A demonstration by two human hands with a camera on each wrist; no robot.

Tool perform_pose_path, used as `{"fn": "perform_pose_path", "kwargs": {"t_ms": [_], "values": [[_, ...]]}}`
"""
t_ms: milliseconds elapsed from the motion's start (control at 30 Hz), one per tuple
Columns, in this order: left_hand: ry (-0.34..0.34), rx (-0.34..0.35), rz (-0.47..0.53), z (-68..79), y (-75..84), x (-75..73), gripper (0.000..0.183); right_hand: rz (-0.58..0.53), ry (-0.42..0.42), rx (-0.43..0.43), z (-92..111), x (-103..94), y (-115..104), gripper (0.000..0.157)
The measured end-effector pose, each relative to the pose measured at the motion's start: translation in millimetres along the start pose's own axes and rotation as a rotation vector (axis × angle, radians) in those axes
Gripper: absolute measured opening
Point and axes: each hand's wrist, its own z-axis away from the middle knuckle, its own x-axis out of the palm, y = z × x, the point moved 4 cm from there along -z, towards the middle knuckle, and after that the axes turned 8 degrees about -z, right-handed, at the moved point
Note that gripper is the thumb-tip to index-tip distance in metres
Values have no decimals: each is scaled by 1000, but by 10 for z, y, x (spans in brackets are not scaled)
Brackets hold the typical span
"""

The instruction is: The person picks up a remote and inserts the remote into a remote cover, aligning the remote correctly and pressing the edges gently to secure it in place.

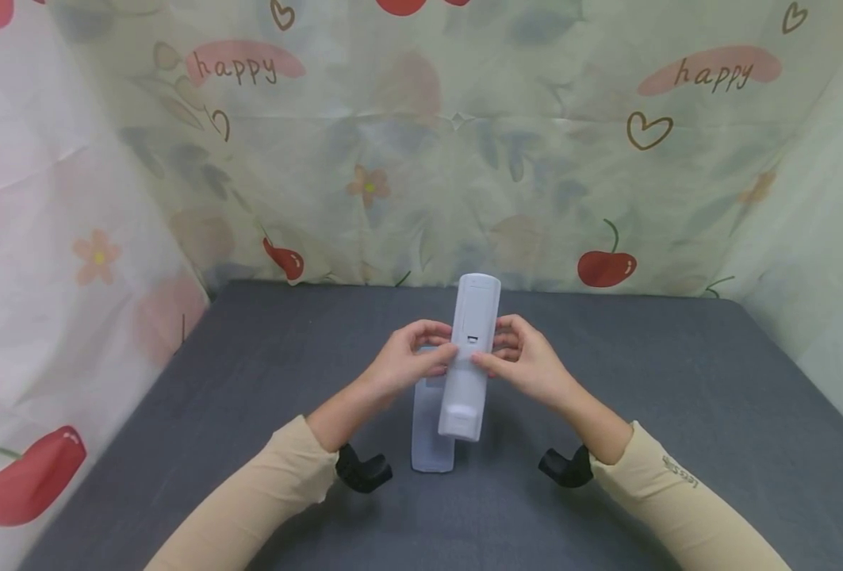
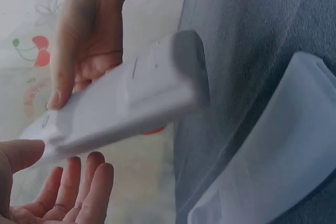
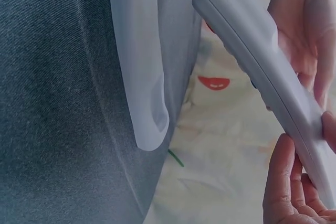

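Observation:
A white remote control (image 1: 467, 388) is held up over the table with its back and battery cover facing up. My left hand (image 1: 401, 357) pinches its left edge, thumb on the back and fingers along the side. On the opposite edge my right hand (image 1: 533, 365) grips it the same way. Rows of buttons line the underside, partly seen in the right wrist view. Below and slightly left, a translucent remote cover (image 1: 430, 432) lies on the table, its upper part overlapped by the left hand and remote in the head view.
The dark grey cloth-covered table (image 1: 678, 381) ends at a printed curtain (image 1: 457, 159) at the back. More curtain hangs at both sides. Black mounts (image 1: 364, 469) jut from both wrists, close over the table.

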Motion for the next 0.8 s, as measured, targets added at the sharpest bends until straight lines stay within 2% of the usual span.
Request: {"fn": "perform_pose_path", "kwargs": {"t_ms": [167, 400, 533, 700, 800], "values": [[53, -44, -76, -53, -100, -89, 29, 14, 31, 22, 2, -37, 27, 51], [94, -96, -288, -174, -370, -201, 22, 20, 37, 33, -8, -67, 75, 52], [103, -95, -409, -231, -488, -208, 20, 24, 34, 37, -8, -68, 84, 52], [111, -93, -552, -241, -534, -183, 22, 24, 34, 41, -15, -77, 92, 52], [106, -116, -625, -249, -566, -179, 25, 32, 38, 47, -17, -84, 97, 52]]}}
